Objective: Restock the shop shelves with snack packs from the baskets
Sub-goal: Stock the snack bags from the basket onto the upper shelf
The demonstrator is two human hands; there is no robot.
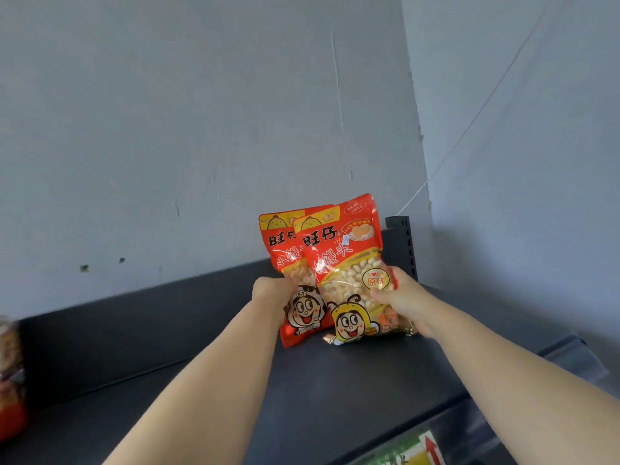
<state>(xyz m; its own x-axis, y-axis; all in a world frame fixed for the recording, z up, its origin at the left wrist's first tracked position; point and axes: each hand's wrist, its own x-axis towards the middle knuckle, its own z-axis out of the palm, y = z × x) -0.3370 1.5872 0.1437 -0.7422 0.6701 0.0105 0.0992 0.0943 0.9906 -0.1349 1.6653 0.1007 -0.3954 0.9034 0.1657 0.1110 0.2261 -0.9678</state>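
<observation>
Red blurred packs [10, 380] sit at the dark shelf's [167, 347] far left. The left grip [271, 290] clasps the rear pack [285, 243], printed 旺仔. The right grip [399, 300] clasps the front pack [345, 263], reading 旺仔, 馒头 and 原味, which overlaps it. Both stand near-upright on the shelf. A slotted post [402, 243] rises behind, and a red-arrow label [426, 448] lies lower right.

Light: soft, even, cool; source unseen; wall [167, 129] flat grey, shadows faint. Glare: mild sheen on front snack pack [349, 263]. Focus: centre sharp; stacked packs [10, 364] at 8 o'clock blurred (forearms [218, 380] soft too). Distortion: shelf [335, 380] edge bows toward 5 o'clock.
</observation>
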